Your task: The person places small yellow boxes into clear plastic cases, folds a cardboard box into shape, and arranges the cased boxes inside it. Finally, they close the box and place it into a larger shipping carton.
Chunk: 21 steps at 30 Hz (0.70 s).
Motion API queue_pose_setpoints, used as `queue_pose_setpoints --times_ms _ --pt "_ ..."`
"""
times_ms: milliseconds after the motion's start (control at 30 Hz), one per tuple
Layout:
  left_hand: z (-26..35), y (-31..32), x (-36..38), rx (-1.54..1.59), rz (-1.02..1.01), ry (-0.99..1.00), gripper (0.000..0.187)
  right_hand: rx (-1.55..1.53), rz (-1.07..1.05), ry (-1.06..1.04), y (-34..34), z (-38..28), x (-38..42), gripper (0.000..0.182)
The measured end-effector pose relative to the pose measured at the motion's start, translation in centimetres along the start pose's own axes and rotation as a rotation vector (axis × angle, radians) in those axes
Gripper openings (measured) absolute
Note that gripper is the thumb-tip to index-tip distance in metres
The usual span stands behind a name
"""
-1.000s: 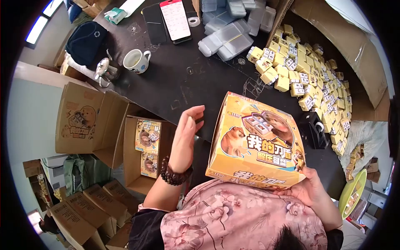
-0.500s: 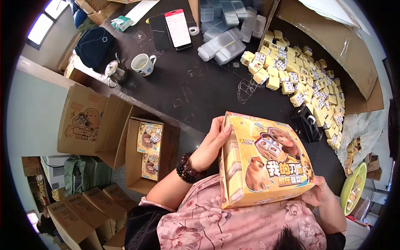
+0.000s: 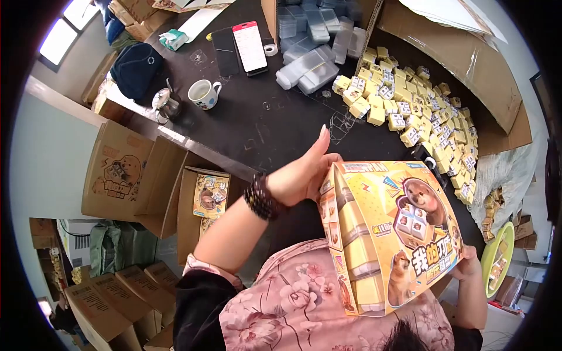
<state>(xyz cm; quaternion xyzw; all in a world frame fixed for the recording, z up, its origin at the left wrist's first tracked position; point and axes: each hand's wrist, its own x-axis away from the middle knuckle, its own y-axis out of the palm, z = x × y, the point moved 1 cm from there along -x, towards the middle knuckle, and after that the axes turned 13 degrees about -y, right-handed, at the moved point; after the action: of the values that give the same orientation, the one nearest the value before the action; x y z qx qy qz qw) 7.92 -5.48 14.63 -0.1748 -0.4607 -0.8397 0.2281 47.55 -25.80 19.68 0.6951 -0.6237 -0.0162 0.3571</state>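
Observation:
A yellow printed cardboard display box (image 3: 404, 228) with dog pictures is held tilted above my lap. Its left side has a window with pale yellow pieces stacked inside. My right hand (image 3: 468, 266) grips the box's lower right corner; some of its fingers are hidden behind it. At the upper left corner is my left hand (image 3: 307, 172), thumb stretched up off the box and fingers against the back edge, partly hidden. Beyond the box, many small yellow boxes (image 3: 421, 105) lie heaped on the dark table (image 3: 246, 126).
An open carton (image 3: 187, 205) at the left holds similar printed boxes. Clear plastic cases (image 3: 310, 67), a phone (image 3: 250, 48), a mug (image 3: 204, 95) and a metal pot (image 3: 167, 104) stand on the table. A large carton (image 3: 456, 47) backs the heap; a green basin (image 3: 499, 260) is at right.
The display box has turned and shifted right, showing more of its windowed left side. My left thumb has lifted off it. My right hand keeps its hold.

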Motion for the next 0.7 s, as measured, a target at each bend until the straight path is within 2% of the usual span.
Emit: queue_pose_setpoints --times_ms 67,100,167,200,233,267,300,367,400,433,467,533,567,633,667,700 --pt "0.6 -2.1 -0.9 0.072 0.019 -0.132 0.078 0.123 -0.08 0.011 1.7 -1.2 -2.9 0.092" --pt "0.3 -3.2 -1.8 0.154 -0.154 -0.183 0.08 0.161 -0.117 0.044 1.9 -1.8 -4.3 0.091" --pt "0.6 -3.0 -0.6 0.002 -0.259 -0.173 0.076 0.252 -0.242 0.122 1.2 -2.6 -7.7 0.084" --pt "0.3 -3.2 0.1 0.157 -0.272 -0.253 0.062 0.306 -0.291 0.125 1.3 -2.9 -9.8 0.08" --pt "0.0 -3.8 1.0 0.189 -0.243 -0.251 0.058 0.361 -0.34 0.128 2.2 -3.3 -11.8 0.078" --pt "-0.4 -4.5 2.0 0.223 -0.215 -0.249 0.055 0.356 -0.315 0.04 5.1 -3.2 -13.6 0.076" --pt "-1.1 -4.3 3.6 0.391 -0.219 -0.195 0.051 0.322 -0.217 -0.037 6.9 -2.5 -15.6 0.074" --pt "-4.2 -6.0 5.9 0.445 -0.121 0.059 0.052 0.325 -0.213 -0.113 10.5 -1.3 -19.1 0.071" --pt "-5.9 -6.4 7.4 0.502 -0.078 0.147 0.052 0.331 -0.299 -0.147 11.2 -0.4 -21.0 0.071" --pt "-7.8 -6.9 8.6 0.496 0.027 0.257 0.053 0.389 -0.24 -0.146 11.5 1.4 -23.0 0.07" --pt "-9.8 -7.7 9.7 0.487 0.134 0.369 0.054 0.57 -0.196 -0.201 11.9 3.3 -25.1 0.067" --pt "-13.9 -10.4 12.4 0.545 0.298 0.462 0.06 1.017 -0.263 -0.469 11.4 8.6 -29.8 0.067" --pt "-17.1 -13.2 13.8 0.591 0.408 0.496 0.059 1.34 -0.274 -0.671 12.4 9.9 -30.7 0.068" --pt "-22.1 -16.5 17.5 0.602 0.581 0.591 0.058 1.511 -0.25 -0.738 13.6 12.7 -32.3 0.066" --pt "-23.9 -17.3 19.5 0.581 0.626 0.663 0.057 1.659 -0.249 -0.902 13.2 14.1 -33.1 0.06" --pt "-25.8 -17.5 21.7 0.669 0.81 0.668 0.054 1.762 -0.243 -0.963 13.5 14.7 -32.7 0.058"
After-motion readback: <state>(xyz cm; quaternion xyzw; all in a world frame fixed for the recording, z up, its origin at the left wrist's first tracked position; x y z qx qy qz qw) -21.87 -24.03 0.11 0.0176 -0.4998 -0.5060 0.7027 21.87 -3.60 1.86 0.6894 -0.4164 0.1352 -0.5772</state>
